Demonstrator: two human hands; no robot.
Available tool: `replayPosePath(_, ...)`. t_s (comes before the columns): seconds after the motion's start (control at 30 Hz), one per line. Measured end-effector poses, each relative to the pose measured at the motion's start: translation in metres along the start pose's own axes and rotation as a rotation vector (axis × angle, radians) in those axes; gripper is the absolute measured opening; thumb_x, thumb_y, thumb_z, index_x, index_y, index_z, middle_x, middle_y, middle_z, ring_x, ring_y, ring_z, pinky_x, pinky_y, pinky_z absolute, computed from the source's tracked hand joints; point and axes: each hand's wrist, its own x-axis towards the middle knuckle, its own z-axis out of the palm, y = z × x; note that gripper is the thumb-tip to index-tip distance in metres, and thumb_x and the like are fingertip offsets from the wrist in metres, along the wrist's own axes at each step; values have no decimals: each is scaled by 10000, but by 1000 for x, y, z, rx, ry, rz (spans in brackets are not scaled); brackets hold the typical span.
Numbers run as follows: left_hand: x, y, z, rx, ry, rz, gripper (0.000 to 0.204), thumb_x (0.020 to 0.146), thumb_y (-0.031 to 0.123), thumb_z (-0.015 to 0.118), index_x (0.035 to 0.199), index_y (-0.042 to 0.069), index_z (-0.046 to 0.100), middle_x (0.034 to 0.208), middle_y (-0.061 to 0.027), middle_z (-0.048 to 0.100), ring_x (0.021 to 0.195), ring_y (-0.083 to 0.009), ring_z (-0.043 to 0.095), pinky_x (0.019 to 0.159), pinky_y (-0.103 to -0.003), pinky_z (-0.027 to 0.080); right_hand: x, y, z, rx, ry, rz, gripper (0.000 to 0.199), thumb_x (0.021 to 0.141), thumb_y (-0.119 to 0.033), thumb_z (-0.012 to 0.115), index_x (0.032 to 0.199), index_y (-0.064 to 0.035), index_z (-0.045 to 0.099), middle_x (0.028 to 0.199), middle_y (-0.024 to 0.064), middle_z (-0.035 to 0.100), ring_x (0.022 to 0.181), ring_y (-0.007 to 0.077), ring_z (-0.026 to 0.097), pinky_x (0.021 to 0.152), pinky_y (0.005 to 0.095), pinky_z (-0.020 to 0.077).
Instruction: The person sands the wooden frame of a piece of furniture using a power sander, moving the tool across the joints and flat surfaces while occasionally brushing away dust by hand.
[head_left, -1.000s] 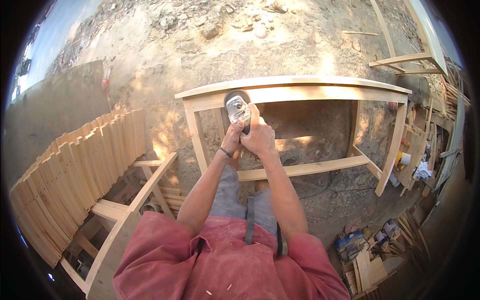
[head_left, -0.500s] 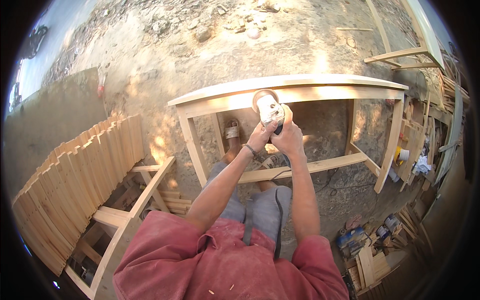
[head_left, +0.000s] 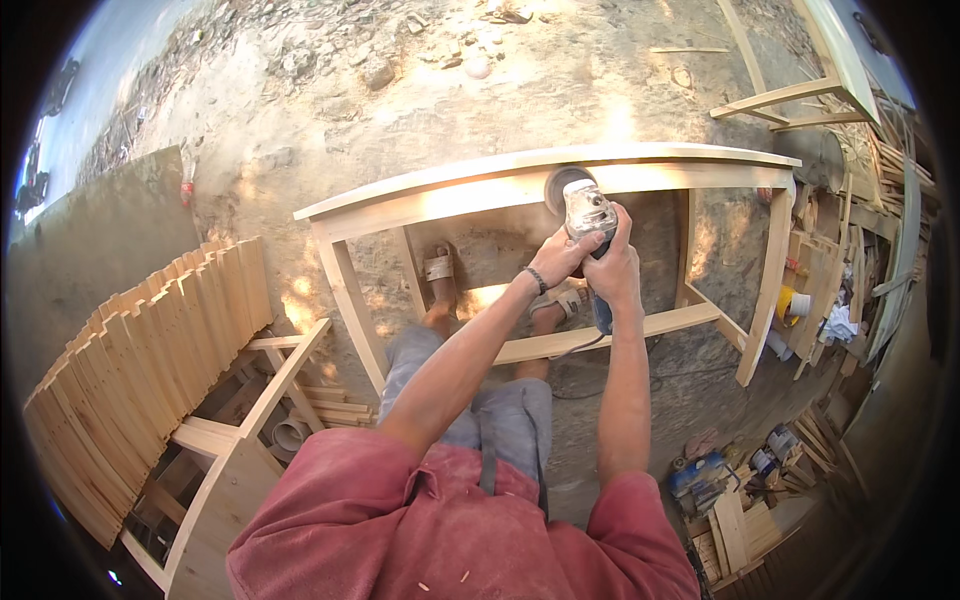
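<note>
Both my hands are wrapped round an angle grinder [head_left: 588, 208] fitted with a round sanding disc [head_left: 569, 184]. My left hand [head_left: 563, 255], with a dark bracelet at the wrist, grips it from the left. On the other side my right hand [head_left: 614, 263] closes round its body, partly hiding it. The disc lies against the front rail of a pale wooden table frame [head_left: 450, 205], just under the edge of its top. From the blue rear end of the grinder a dark cord [head_left: 590, 343] trails down past the lower stretcher [head_left: 640, 330].
A long row of stacked wooden slats [head_left: 150, 370] stands at the left, beside another wooden frame [head_left: 285, 380]. Offcuts and a blue power tool [head_left: 700, 477] lie at the lower right. Another wooden frame [head_left: 785, 97] stands at the far right; rubble [head_left: 375, 70] covers ground beyond.
Both hands have moved the grinder to the right along the table's front rail. The view has shifted slightly, and more of the grinder's blue rear end now shows.
</note>
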Motion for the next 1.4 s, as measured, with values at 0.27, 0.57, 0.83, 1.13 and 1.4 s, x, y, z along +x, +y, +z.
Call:
replayPosePath(0.27,62,2,76,-26,12,55,647,953,470,696,1418,51,531,1175,-106,694,1080,-183,657,922,-346,542,21,52,-63,12,50,79,774,853,-291,717,1485,-205,279,1076,290,704,997,531,662,819,593,546)
replayPosePath(0.57,93,11,94,226,-123,-115,751,958,562,631,1499,66,472,1400,-148,611,1285,-238,586,1080,-383,467,23,85,-76,85,191,77,740,867,-234,703,1482,-182,294,1125,301,693,1025,526,662,835,578,541)
replayPosePath(0.83,-17,-62,-36,-112,133,-44,661,1001,528,624,1417,23,524,1249,-68,645,1058,-122,622,855,-308,559,-2,18,40,-35,-59,-79,786,866,-304,706,1502,-112,284,1040,322,691,911,529,678,761,595,550)
replayPosePath(1.13,-93,-37,-88,-162,266,44,739,1029,538,542,1503,-19,433,1434,-116,548,1306,-201,531,1095,-357,451,-17,-64,70,-79,-220,-180,863,849,-365,728,1522,-58,285,933,303,688,767,503,694,671,570,580)
replayPosePath(1.4,-63,3,-44,-69,249,-10,742,997,600,581,1437,6,513,1248,-64,635,1062,-127,615,847,-291,550,-2,-42,39,-90,-191,-123,815,855,-323,722,1506,-80,297,957,315,697,809,515,696,718,588,562)
